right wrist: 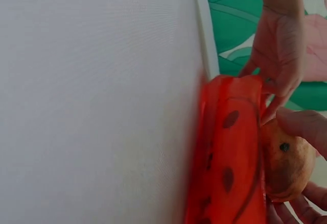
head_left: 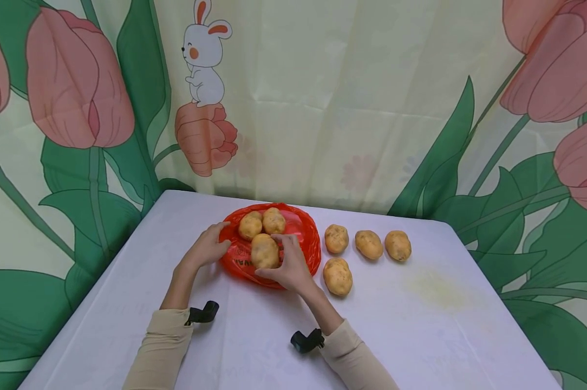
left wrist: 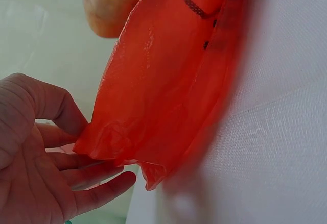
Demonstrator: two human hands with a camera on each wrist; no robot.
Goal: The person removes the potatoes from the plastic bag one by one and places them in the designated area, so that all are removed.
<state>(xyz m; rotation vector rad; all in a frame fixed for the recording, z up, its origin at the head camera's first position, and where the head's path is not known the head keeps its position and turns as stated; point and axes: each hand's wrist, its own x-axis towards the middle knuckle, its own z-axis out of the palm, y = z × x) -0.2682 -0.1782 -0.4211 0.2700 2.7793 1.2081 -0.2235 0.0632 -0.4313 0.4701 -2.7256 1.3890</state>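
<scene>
My left hand [head_left: 208,246] pinches the left rim of the bag [head_left: 314,241], its other fingers loosely extended. My right hand [head_left: 293,266] grips a potato [head_left: 264,251] at the bag's mouth, thumb at the near end, fingers toward the far end; its long axis runs mostly away from me. More potatoes [head_left: 274,221] sit behind it; four loose potatoes [head_left: 338,277] lie right, on the desk [head_left: 254,338].

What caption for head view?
Right hand holds a potato at the mouth of a red bag; left hand holds its edge.
</scene>
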